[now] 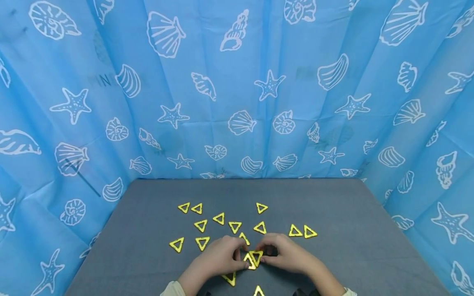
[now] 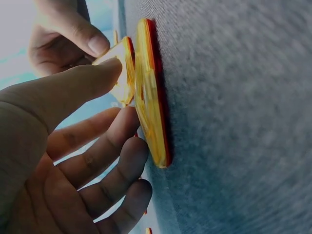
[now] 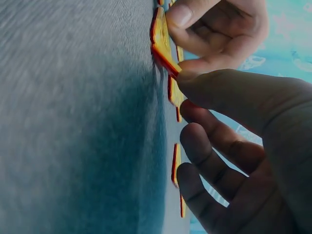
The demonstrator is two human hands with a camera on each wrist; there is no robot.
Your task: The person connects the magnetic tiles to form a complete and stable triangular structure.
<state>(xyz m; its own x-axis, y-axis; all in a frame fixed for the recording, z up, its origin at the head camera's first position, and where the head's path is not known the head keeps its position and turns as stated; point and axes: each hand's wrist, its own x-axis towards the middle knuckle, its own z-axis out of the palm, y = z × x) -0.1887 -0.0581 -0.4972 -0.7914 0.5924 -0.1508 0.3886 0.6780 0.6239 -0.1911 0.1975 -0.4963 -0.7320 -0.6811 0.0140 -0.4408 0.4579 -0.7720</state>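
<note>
Two yellow triangular tiles with open centres meet between the hands at the table's front middle. The left hand pinches the left tile, its thumb on the tile's face in the left wrist view. The right hand holds the other tile by thumb and fingertips, its remaining fingers loosely bent. In the right wrist view this tile is tilted, one edge against the left hand's tile. From the head view they look edge to edge or slightly overlapping; I cannot tell which.
Several similar yellow triangles lie scattered on the grey table, mostly beyond the hands. One triangle lies partly under the left wrist, another at the front edge of view. A blue shell-patterned curtain surrounds the table.
</note>
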